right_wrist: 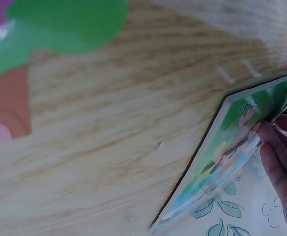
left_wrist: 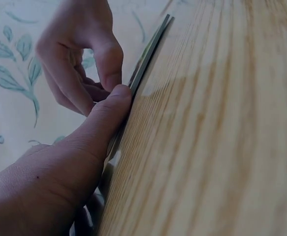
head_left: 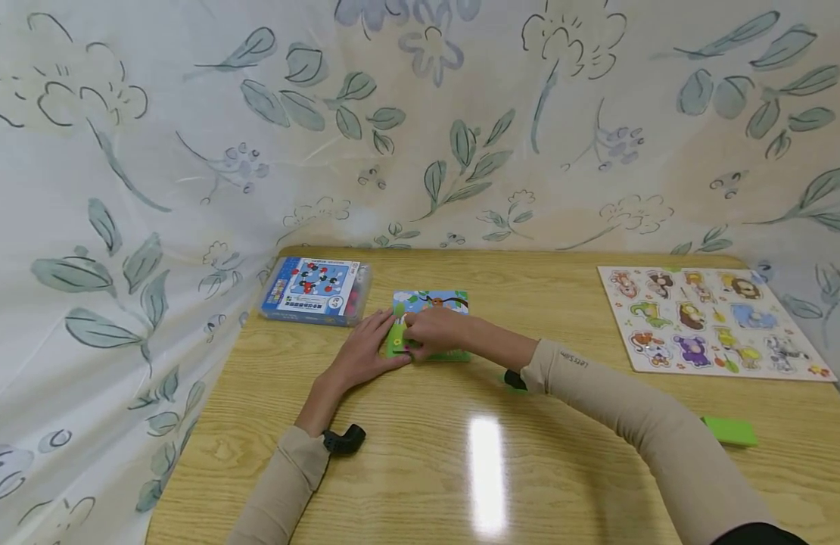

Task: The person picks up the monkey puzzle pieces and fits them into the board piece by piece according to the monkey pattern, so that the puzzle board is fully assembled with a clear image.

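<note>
A small picture board (head_left: 454, 297) with a blue sky, a branch and green ground lies at the middle of the table, also seen edge-on in the right wrist view. My left hand (head_left: 362, 353) rests at its left side, fingers extended, thumb along the near edge. Over the board's lower left is my right hand (head_left: 437, 331), fingers bent and tips touching the printed surface. Whether it pinches a small piece is hidden. Close to the right wrist camera lies a colourful flat piece (right_wrist: 69, 24), green with purple and brown parts.
A clear box with a molecule-picture label (head_left: 318, 288) sits left of the board. A white animal puzzle board (head_left: 706, 318) lies at the right. A green block (head_left: 729, 431) is by the right sleeve. Patterned cloth (head_left: 420, 151) hangs behind the wooden table (head_left: 393, 469).
</note>
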`<state>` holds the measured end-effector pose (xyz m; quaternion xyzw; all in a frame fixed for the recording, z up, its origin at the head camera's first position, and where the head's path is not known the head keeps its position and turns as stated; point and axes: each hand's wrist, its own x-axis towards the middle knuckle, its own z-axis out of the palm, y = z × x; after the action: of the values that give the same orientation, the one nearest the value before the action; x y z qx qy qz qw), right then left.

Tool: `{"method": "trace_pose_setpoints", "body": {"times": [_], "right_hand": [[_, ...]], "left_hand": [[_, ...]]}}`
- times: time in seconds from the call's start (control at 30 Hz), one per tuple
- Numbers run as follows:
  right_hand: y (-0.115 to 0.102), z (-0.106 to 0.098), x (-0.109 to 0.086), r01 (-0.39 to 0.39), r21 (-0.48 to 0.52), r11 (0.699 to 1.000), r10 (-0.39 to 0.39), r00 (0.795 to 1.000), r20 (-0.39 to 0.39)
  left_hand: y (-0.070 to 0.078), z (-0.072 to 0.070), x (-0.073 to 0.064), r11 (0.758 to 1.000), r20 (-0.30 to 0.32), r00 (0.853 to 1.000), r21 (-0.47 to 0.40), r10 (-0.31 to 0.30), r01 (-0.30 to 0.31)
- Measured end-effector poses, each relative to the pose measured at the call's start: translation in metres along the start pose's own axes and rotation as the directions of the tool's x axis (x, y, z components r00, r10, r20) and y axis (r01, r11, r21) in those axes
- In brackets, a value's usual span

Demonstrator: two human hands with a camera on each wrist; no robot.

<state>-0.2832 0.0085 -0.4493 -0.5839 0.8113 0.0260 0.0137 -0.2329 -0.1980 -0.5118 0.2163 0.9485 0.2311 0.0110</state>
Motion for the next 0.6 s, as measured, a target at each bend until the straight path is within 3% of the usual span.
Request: {"method": "trace_pose_setpoints", "body": {"times": [0.6], "right_hand": [[-0.0039,-0.0041,0.0038,0.027,-0.055,0.998,-0.025,0.999,0.025]], "left_hand": [[0.0007,-0.0029,-0.0002,0.998,0.018,1.0,0.052,0.017,-0.018]]}}
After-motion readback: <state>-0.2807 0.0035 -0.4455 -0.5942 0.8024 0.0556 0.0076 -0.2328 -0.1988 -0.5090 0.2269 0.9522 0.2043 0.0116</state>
